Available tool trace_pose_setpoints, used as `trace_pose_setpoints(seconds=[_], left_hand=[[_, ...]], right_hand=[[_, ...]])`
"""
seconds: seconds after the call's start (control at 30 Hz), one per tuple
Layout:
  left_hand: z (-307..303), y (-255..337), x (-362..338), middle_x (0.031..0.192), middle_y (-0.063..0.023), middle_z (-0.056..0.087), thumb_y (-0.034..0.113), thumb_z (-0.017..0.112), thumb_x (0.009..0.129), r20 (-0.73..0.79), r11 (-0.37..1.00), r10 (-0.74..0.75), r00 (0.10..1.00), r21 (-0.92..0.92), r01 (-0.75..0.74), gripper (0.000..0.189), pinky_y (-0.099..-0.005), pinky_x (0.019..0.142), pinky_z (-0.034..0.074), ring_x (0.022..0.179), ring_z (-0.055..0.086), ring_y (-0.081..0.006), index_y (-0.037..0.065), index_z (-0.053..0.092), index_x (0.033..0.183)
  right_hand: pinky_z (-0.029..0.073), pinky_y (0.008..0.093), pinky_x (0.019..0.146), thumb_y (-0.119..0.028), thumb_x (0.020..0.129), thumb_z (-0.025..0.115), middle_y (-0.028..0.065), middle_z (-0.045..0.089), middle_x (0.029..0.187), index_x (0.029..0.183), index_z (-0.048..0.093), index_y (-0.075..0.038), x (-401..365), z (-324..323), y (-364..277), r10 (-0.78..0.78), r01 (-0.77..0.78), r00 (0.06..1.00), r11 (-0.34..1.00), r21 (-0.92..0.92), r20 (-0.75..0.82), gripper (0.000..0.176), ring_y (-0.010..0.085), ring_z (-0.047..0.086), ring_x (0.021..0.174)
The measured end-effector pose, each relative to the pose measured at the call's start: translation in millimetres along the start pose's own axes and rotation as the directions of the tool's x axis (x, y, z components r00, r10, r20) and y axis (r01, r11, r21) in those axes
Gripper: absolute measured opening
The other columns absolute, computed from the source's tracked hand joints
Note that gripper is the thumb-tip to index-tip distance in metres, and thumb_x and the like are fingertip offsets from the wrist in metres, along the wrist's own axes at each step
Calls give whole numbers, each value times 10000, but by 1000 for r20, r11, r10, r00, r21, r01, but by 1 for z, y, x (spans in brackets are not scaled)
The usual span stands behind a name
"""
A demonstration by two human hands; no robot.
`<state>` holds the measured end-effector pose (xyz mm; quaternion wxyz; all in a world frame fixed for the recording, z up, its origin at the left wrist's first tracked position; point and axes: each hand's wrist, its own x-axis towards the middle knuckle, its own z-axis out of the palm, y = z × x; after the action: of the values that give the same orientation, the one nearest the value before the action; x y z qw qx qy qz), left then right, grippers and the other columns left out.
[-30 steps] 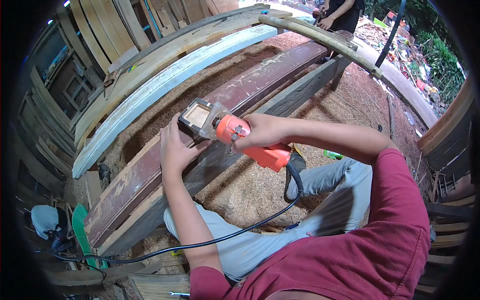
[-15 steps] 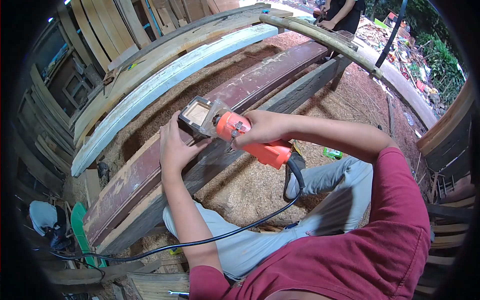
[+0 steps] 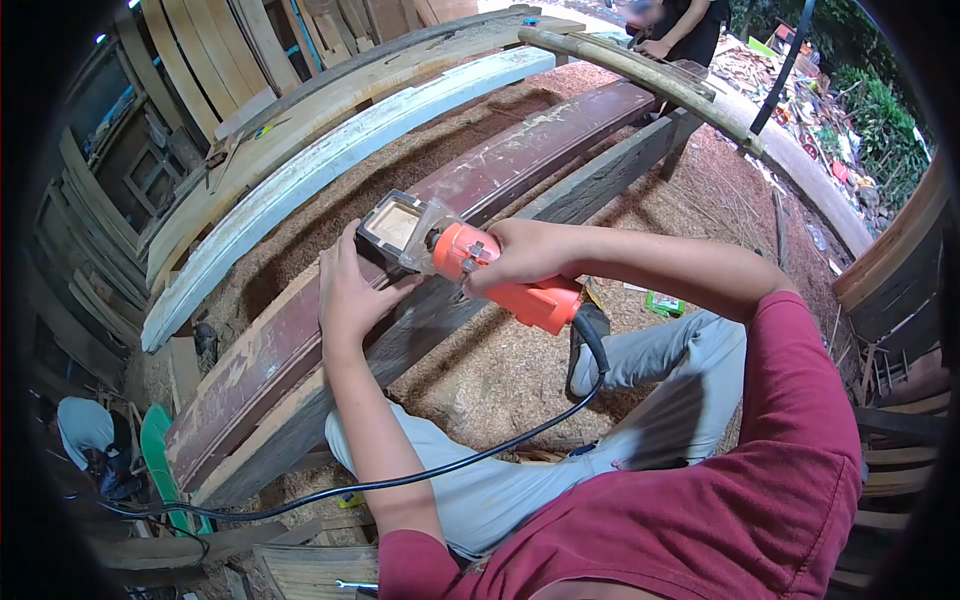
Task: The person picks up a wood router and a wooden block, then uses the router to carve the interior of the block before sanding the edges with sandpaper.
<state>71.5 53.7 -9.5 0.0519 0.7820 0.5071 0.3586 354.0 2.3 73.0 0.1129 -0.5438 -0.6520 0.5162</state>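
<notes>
My right hand (image 3: pixel 520 257) is wrapped round the orange body of a trim router (image 3: pixel 540 305). The router lies tilted across a maroon-painted wooden board (image 3: pixel 500 160), its clear guard and square black-rimmed base (image 3: pixel 392 226) turned up towards the left. At the base's lower left edge, my left hand (image 3: pixel 350 290) steadies it between fingers and thumb, with the palm over the board; some fingertips are hidden. From the router's rear end, a black cord (image 3: pixel 480 457) loops across my lap to the left. Whether the bit is spinning cannot be seen.
A grey timber beam (image 3: pixel 610 170) runs beside the maroon board. Beyond lie a white-painted plank (image 3: pixel 350 165) and a long workbench (image 3: pixel 390 80). Wood shavings (image 3: pixel 490 385) cover the ground. One person (image 3: pixel 690 30) stands at the far end; another (image 3: pixel 90 430) crouches at left near a green chair (image 3: pixel 158 440).
My hands and the router have hardly moved. At the left edge the crouching person has shifted and shows more; the person at the far end has moved slightly.
</notes>
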Motion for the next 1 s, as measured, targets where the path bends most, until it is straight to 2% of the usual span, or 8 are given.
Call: trace_pose_setpoints(seconds=[0.13,0.43,0.53,0.63,0.73,0.83,0.93,1.0], left_hand=[[2,-2,1,1462,-199,627,442,1020,592,-4,1000,3,1000,13,-3,1152,-570,1207,389,1345,551,-450,62,474,1533],[2,-3,1,1456,-202,639,457,1008,613,9,1000,-1,1000,8,1,1155,-618,1265,298,1365,573,-453,69,449,1546],[1,-1,0,1454,-199,641,461,1006,619,10,1000,2,1000,3,-2,1154,-608,1271,298,1364,578,-450,70,446,1549],[1,-1,1,1480,-193,633,446,1014,603,23,999,-31,999,17,31,1169,-599,1299,272,1411,562,-419,123,440,1568],[0,0,1,1464,-200,636,478,1004,614,25,999,-20,999,28,19,1166,-604,1269,304,1367,573,-451,69,444,1551],[-1,0,1,1462,-201,638,485,1003,610,25,1000,-18,1000,2,18,1166,-607,1264,309,1367,570,-453,70,449,1548],[2,-2,1,1450,-201,646,485,1003,611,6,1000,2,1000,19,-2,1164,-607,1263,311,1366,571,-453,72,450,1548],[1,-2,1,1444,-201,650,485,1003,613,6,1000,1,1000,22,-1,1164,-610,1268,304,1368,571,-453,73,447,1550]], right_hand=[[589,365,669,-389,768,870,120,740,886,1009,740,-15,5,1,7,-41,41,997,999,13,-62,463,215,722,726],[599,368,659,-375,776,860,126,742,881,1011,739,0,-1,2,-1,-4,5,999,999,43,-37,459,218,733,717],[606,374,646,-371,783,849,137,745,876,1000,733,9,-1,2,0,8,-7,1000,998,55,-19,453,228,740,704],[610,381,633,-365,788,842,148,746,872,996,726,15,6,2,7,-30,31,999,999,26,-39,448,236,743,694],[610,380,634,-367,790,838,145,745,869,995,722,10,8,2,9,-28,28,998,1000,3,-49,445,238,744,695],[583,347,718,-346,813,833,92,731,937,1109,683,5,3,0,1,41,-41,999,999,11,-2,482,178,713,798],[602,368,652,-378,782,850,127,737,861,997,722,2,6,3,6,-24,25,999,1000,16,-47,455,229,732,701],[597,367,660,-384,779,853,122,736,862,995,725,0,8,3,8,-13,13,999,1000,8,-49,459,224,726,707]])
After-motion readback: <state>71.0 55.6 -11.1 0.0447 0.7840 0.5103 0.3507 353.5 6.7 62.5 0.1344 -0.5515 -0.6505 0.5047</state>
